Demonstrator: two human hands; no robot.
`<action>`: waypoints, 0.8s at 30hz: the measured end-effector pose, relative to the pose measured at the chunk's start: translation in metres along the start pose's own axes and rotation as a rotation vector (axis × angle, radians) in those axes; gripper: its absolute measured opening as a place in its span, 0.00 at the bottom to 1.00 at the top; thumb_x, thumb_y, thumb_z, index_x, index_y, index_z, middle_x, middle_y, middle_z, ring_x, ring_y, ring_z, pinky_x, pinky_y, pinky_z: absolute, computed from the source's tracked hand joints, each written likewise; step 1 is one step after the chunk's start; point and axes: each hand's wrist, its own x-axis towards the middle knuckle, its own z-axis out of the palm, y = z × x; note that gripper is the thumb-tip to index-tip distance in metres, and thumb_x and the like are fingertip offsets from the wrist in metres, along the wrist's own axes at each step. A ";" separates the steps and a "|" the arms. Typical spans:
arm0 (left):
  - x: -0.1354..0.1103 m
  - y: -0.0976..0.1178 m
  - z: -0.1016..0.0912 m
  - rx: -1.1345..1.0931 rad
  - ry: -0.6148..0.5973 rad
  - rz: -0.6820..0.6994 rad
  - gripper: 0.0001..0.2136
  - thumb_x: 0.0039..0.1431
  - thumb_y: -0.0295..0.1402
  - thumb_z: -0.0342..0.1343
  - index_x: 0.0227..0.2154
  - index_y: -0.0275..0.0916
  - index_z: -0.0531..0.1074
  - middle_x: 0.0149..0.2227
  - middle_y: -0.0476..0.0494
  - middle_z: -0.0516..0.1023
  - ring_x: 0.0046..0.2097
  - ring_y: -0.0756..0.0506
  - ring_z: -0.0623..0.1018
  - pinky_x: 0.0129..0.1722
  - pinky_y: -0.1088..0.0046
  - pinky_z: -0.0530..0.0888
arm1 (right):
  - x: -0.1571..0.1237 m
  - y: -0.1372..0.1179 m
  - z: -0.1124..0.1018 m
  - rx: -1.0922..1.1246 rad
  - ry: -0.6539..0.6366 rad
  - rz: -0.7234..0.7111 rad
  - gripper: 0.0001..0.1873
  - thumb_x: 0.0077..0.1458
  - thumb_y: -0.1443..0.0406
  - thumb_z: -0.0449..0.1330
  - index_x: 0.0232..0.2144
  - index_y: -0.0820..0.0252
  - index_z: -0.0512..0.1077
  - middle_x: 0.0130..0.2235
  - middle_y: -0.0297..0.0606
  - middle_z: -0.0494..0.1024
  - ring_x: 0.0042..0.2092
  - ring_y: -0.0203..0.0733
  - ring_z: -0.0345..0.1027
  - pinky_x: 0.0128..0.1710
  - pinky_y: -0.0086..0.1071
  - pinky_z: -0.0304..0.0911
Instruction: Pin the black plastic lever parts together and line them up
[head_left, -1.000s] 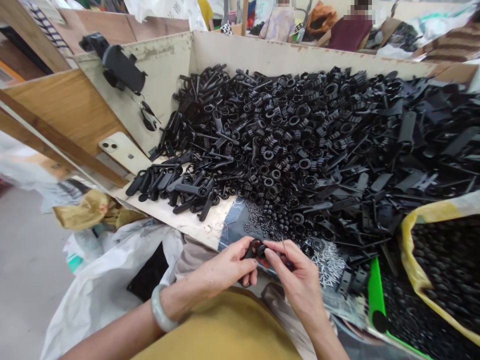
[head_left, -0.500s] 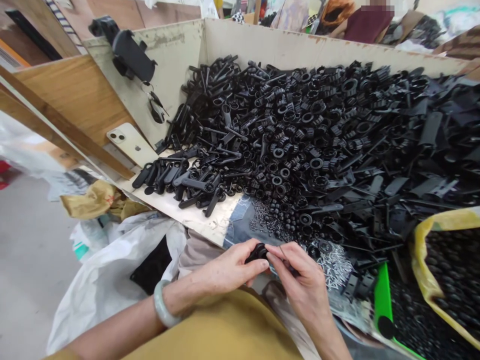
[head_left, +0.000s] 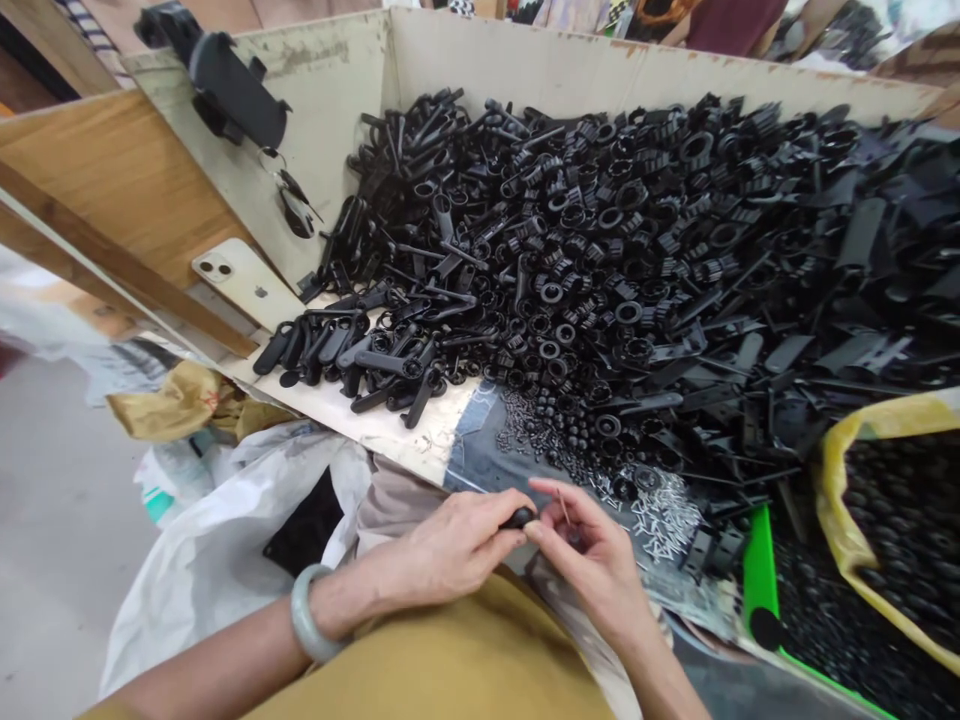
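One small black plastic part, matte with a rounded end, is held in the left hand, with much of its shape hidden by the fingers. The right hand is just beside the part and touches it. A thin brownish sliver stands nearly upright at the right hand, just beside the part; its material is too small to tell. Loose silver metal pins lie scattered to the right of the part, well clear of it and not in contact.
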 end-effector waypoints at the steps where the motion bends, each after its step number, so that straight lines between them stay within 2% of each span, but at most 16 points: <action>1: 0.001 -0.002 0.003 0.110 0.037 0.002 0.11 0.69 0.28 0.46 0.47 0.41 0.72 0.43 0.41 0.78 0.43 0.41 0.77 0.44 0.65 0.70 | 0.001 0.001 0.001 0.027 -0.012 0.033 0.17 0.56 0.57 0.69 0.47 0.56 0.80 0.29 0.33 0.76 0.28 0.36 0.67 0.28 0.28 0.66; 3: 0.002 -0.005 0.007 0.288 0.103 0.011 0.14 0.67 0.24 0.45 0.48 0.41 0.73 0.45 0.39 0.77 0.46 0.39 0.76 0.46 0.62 0.70 | 0.003 0.002 0.003 0.084 0.001 0.094 0.19 0.57 0.54 0.68 0.46 0.58 0.81 0.32 0.36 0.78 0.29 0.36 0.68 0.28 0.29 0.67; 5: 0.002 -0.007 0.009 0.333 0.157 0.012 0.17 0.65 0.22 0.45 0.52 0.41 0.72 0.47 0.38 0.76 0.49 0.38 0.75 0.51 0.60 0.70 | 0.006 0.001 0.006 0.121 0.040 0.121 0.22 0.56 0.52 0.69 0.47 0.59 0.81 0.32 0.37 0.79 0.28 0.36 0.67 0.27 0.29 0.66; 7: 0.000 -0.007 0.007 0.214 0.201 -0.019 0.20 0.65 0.23 0.47 0.57 0.41 0.68 0.51 0.38 0.76 0.54 0.38 0.74 0.56 0.58 0.68 | 0.010 0.000 0.009 0.131 0.053 0.137 0.23 0.53 0.53 0.71 0.47 0.59 0.81 0.33 0.37 0.79 0.29 0.37 0.67 0.27 0.29 0.67; 9: -0.002 -0.007 0.002 0.038 0.210 -0.109 0.19 0.64 0.28 0.53 0.57 0.43 0.67 0.53 0.40 0.76 0.56 0.38 0.73 0.57 0.59 0.68 | 0.014 0.000 0.011 0.140 0.033 0.173 0.24 0.52 0.52 0.72 0.47 0.59 0.82 0.34 0.39 0.80 0.29 0.38 0.69 0.28 0.31 0.68; 11: -0.004 -0.006 -0.005 -0.122 0.146 -0.213 0.14 0.62 0.33 0.58 0.50 0.43 0.71 0.47 0.43 0.78 0.50 0.39 0.76 0.51 0.61 0.70 | 0.017 0.000 0.010 0.127 0.005 0.188 0.22 0.53 0.51 0.71 0.45 0.59 0.83 0.35 0.41 0.82 0.32 0.40 0.72 0.31 0.33 0.69; 13: -0.004 -0.005 -0.010 -0.331 0.034 -0.290 0.11 0.60 0.35 0.59 0.44 0.41 0.71 0.37 0.47 0.77 0.41 0.42 0.76 0.43 0.65 0.72 | 0.019 0.000 0.009 0.088 -0.012 0.137 0.20 0.55 0.51 0.69 0.44 0.58 0.84 0.37 0.41 0.83 0.35 0.42 0.74 0.35 0.34 0.70; 15: -0.003 -0.004 -0.010 -0.598 -0.064 -0.337 0.13 0.60 0.36 0.59 0.46 0.39 0.68 0.30 0.51 0.75 0.33 0.47 0.75 0.36 0.69 0.71 | 0.022 -0.001 0.008 0.035 -0.024 0.055 0.18 0.57 0.52 0.67 0.43 0.57 0.85 0.37 0.40 0.82 0.37 0.42 0.74 0.37 0.34 0.70; 17: -0.001 -0.004 -0.008 -0.800 -0.108 -0.373 0.18 0.60 0.38 0.59 0.50 0.38 0.64 0.26 0.54 0.73 0.27 0.50 0.72 0.30 0.73 0.69 | 0.024 -0.002 0.007 -0.006 -0.037 -0.004 0.16 0.59 0.54 0.66 0.43 0.56 0.85 0.36 0.39 0.81 0.36 0.42 0.73 0.37 0.33 0.69; 21: -0.001 -0.003 -0.002 -0.867 -0.094 -0.393 0.17 0.62 0.38 0.58 0.50 0.38 0.64 0.23 0.57 0.71 0.21 0.55 0.64 0.21 0.78 0.59 | 0.026 -0.003 0.006 -0.046 -0.070 -0.050 0.15 0.61 0.55 0.64 0.44 0.54 0.85 0.34 0.37 0.80 0.36 0.41 0.73 0.36 0.32 0.69; 24: -0.003 -0.001 -0.001 -0.884 -0.076 -0.397 0.15 0.62 0.37 0.58 0.48 0.38 0.65 0.23 0.58 0.70 0.20 0.56 0.61 0.20 0.79 0.55 | 0.025 0.000 0.005 -0.068 -0.104 -0.040 0.16 0.60 0.55 0.65 0.46 0.52 0.84 0.33 0.35 0.79 0.30 0.38 0.68 0.29 0.29 0.65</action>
